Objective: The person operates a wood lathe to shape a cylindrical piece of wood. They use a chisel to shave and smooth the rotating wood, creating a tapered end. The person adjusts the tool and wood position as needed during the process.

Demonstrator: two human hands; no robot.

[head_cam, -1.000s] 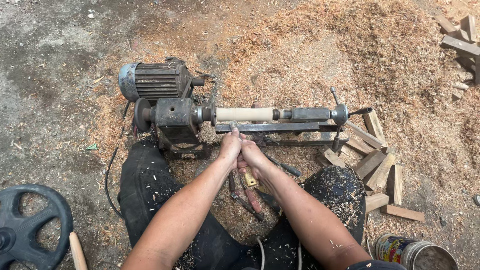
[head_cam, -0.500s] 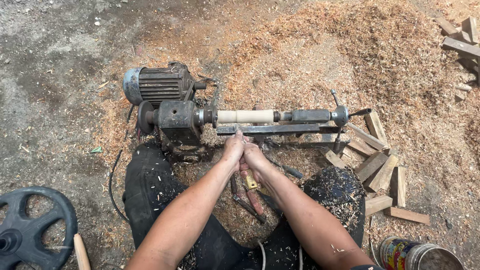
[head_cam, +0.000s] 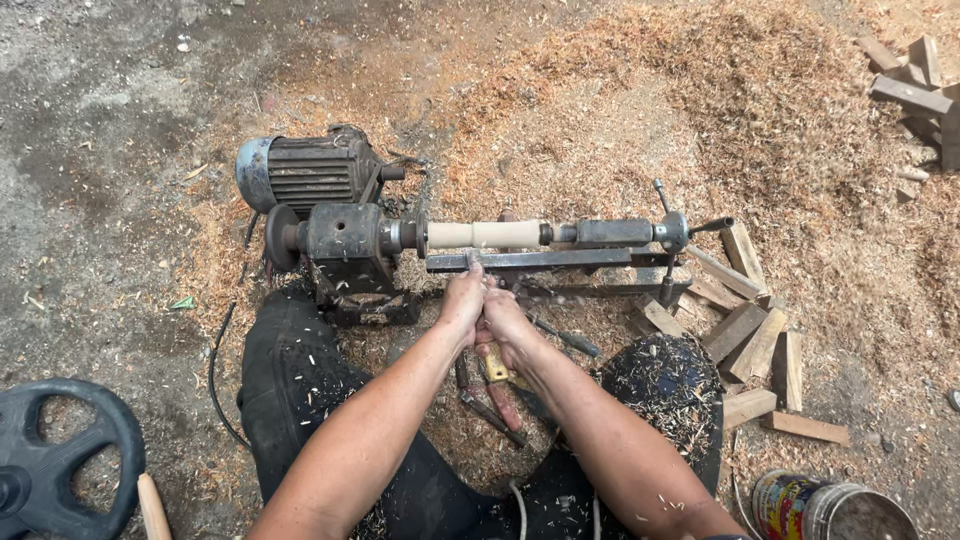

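workpiece: pale wooden spindle (head_cam: 487, 234) mounted between headstock (head_cam: 345, 240) and tailstock (head_cam: 612, 232) of a floor lathe.
left hand (head_cam: 462, 303): clamped on a turning tool, against the tool rest (head_cam: 528, 260).
right hand (head_cam: 507, 322): clamped on the handle behind.
technique: judged best kept low, braced on the rest, with light cuts.

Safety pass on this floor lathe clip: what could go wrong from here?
1. Both hands, left hand and right hand, sit close to the wooden blank on the lathe; a tool catch could pull them in.
2. Loose chisels between the legs could cut.
3. Wood shavings heaped near the electric motor may ignite.
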